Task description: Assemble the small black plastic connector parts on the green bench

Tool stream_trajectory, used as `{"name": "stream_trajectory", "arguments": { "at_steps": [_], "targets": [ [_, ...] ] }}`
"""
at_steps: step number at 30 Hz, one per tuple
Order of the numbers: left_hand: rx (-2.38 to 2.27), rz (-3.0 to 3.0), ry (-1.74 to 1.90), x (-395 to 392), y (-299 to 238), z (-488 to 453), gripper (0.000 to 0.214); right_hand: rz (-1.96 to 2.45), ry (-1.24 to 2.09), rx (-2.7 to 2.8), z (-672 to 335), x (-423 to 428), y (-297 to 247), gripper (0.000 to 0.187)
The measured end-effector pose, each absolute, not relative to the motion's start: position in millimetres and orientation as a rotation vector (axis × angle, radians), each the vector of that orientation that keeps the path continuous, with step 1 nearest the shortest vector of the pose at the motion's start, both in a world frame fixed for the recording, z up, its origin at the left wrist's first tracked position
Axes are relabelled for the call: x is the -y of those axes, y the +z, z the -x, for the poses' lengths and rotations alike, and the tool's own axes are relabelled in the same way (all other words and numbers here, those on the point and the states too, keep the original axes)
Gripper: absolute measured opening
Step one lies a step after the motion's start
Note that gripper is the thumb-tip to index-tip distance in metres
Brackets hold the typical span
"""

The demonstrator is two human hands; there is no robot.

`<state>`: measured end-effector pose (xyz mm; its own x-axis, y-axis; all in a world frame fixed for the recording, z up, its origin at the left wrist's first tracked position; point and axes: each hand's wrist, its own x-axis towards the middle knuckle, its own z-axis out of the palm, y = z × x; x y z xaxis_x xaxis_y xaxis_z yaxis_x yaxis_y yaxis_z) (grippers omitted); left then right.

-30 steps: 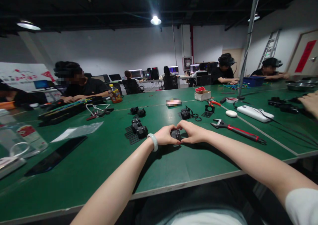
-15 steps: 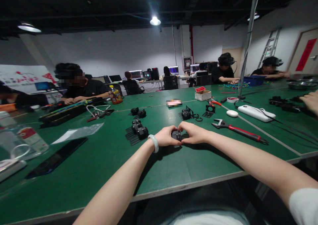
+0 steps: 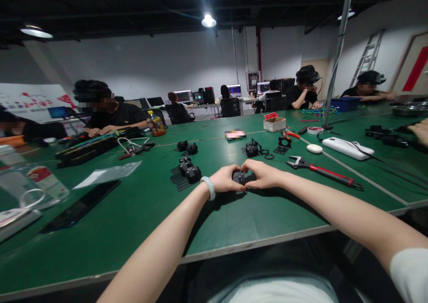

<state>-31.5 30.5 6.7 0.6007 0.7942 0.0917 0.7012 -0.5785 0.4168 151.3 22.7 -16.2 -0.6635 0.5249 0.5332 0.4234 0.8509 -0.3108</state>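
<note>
Green tabletop (image 3: 234, 223) spreads wide, w/ co-workers (image 3: 107, 111) seated along its far edge. Red-handled wrench (image 3: 326, 172) lies well right of the hands. Black parts pile (image 3: 189, 173) sits near, to the left & slightly beyond. Left hand (image 3: 224, 182) & right hand (image 3: 264, 177) meet at centre, each grip closed round the small black part (image 3: 239, 177), held low at the tabletop between them; fingers (image 3: 249, 164) hide most of it

small black part (image 3: 239, 177), low on green table (image 3: 133, 214), pinched between both hands' fingertips
</note>
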Motion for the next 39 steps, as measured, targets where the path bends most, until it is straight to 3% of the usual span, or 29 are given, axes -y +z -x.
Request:
{"name": "stream_trajectory", "arguments": {
  "at_steps": [39],
  "targets": [
    [-1.187,-2.521,0.376,-32.2,5.0,33.2,0.057,0.695,0.134,2.474,-153.4,-21.1,-12.0,0.026]
  ]
}}
